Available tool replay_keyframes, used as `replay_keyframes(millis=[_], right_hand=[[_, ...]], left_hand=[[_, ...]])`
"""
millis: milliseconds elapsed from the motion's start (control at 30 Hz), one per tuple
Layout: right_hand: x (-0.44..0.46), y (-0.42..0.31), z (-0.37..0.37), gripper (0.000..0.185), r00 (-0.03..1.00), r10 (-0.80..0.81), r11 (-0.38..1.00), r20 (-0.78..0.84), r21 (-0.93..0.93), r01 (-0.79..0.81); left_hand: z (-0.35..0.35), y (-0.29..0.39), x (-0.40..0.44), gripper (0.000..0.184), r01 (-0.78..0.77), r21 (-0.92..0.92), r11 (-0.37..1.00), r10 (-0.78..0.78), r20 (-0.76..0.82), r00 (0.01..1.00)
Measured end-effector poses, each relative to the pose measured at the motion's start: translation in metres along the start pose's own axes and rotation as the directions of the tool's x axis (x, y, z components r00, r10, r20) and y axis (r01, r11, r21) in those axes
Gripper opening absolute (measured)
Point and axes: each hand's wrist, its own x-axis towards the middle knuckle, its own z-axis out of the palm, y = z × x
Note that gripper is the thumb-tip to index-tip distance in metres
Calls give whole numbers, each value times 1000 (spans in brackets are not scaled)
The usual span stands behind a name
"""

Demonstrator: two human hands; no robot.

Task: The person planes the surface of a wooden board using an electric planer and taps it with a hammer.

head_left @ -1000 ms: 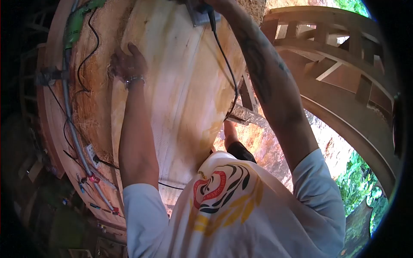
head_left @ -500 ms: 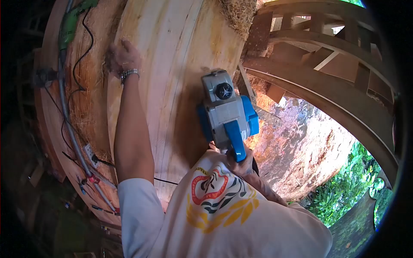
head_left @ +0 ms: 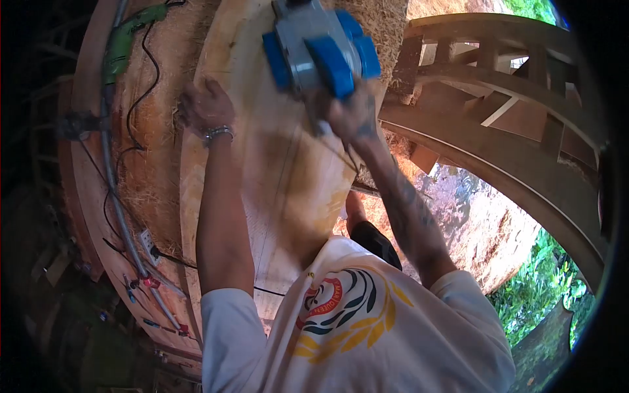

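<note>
A wide pale wooden plank [head_left: 262, 190] runs away from my body, with a dark line drawn along it. My right hand [head_left: 350, 111] is wrapped round the blue handle of an electric hand planer [head_left: 303, 59], which sits on the plank's far part. The planer has a grey body and blue side parts, slightly smeared by motion. My left hand [head_left: 206, 112], with a metal bracelet at the wrist, lies at the plank's left edge. Its thumb is on top and its fingers curl over the side; the fingertips are partly hidden.
Left lie a green power tool [head_left: 120, 52] with a black cord, a long metal bar clamp [head_left: 108, 157] and a power socket [head_left: 145, 241]. Wood shavings [head_left: 383, 33] are piled at the plank's far right. A curved wooden frame [head_left: 498, 147] stands to the right, with green plants [head_left: 524, 288] beyond.
My right hand has pushed the planer forward along the plank, away from my body, and my right arm is now stretched out. The left hand keeps its place at the edge; the view has shifted slightly.
</note>
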Motion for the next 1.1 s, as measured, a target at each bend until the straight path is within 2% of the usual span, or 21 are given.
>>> replay_keyframes(millis=[67,133,167,200,233,267,367,467,500,533,567,600,667,700,733,767,867,967,1033,1067,1100], right_hand=[[42,-42,-2,31,994,-106,991,-19,82,107],[91,-49,8,22,976,-215,976,-11,37,216],[128,-40,24,23,914,-372,924,-163,-163,347],[160,-32,40,29,797,-538,824,-273,-372,428],[180,-38,37,29,907,-401,900,-127,-242,364],[190,-53,28,29,964,-262,956,38,-127,265],[187,-65,20,29,962,-185,973,202,172,151],[140,-11,33,18,899,-414,907,-144,-146,395],[95,-1,10,19,870,-491,837,42,-253,484],[47,10,-2,27,930,-365,929,-40,-82,361],[-11,7,-18,34,981,-191,981,-36,23,192],[-59,18,-31,31,992,-126,992,-18,-4,126],[-145,29,-55,28,1000,23,1000,-1,3,-23],[-185,62,-53,26,995,94,994,-28,67,-92],[-212,55,-61,22,960,279,947,-28,176,-270],[-228,58,-65,17,951,306,926,-45,247,-286],[-217,59,-78,16,932,362,914,3,198,-355],[-154,69,-68,21,990,119,971,-79,218,-99],[-97,65,-63,24,983,176,968,-44,190,-164],[-65,55,-59,24,990,124,963,-70,249,-103],[-27,54,-55,24,996,54,980,-70,193,-40]], left_hand=[[2,-1,0,59,15,-48,999,-16,-5,1000],[1,1,-1,61,26,-48,998,-26,5,1000],[-3,4,-2,62,30,-22,999,-30,23,999],[-7,4,-2,63,35,3,999,-35,39,999],[-9,2,-5,63,30,-10,999,-30,41,999],[-9,2,-4,63,21,-27,999,-20,39,999],[-4,2,-2,64,30,2,1000,-30,54,998],[1,1,0,63,45,-13,999,-44,52,998],[3,0,0,63,49,-29,998,-47,45,998],[5,-2,0,63,41,-35,999,-40,40,998],[9,-4,1,63,36,-40,999,-35,31,999],[11,-6,0,63,33,-43,999,-32,24,999],[11,-6,-2,64,58,-85,995,-57,15,998],[11,-5,-2,64,70,-107,992,-69,9,998],[14,-7,0,64,50,-106,993,-50,4,999],[15,-9,1,65,26,-103,994,-26,2,1000],[5,-6,-4,65,25,-98,995,-20,55,998],[3,-2,-2,64,15,-71,997,-12,36,999],[1,-5,-4,63,12,-38,999,-11,35,999],[-2,-2,-4,63,18,-28,999,-16,47,999],[-5,1,-3,63,23,-20,1000,-22,57,998]])
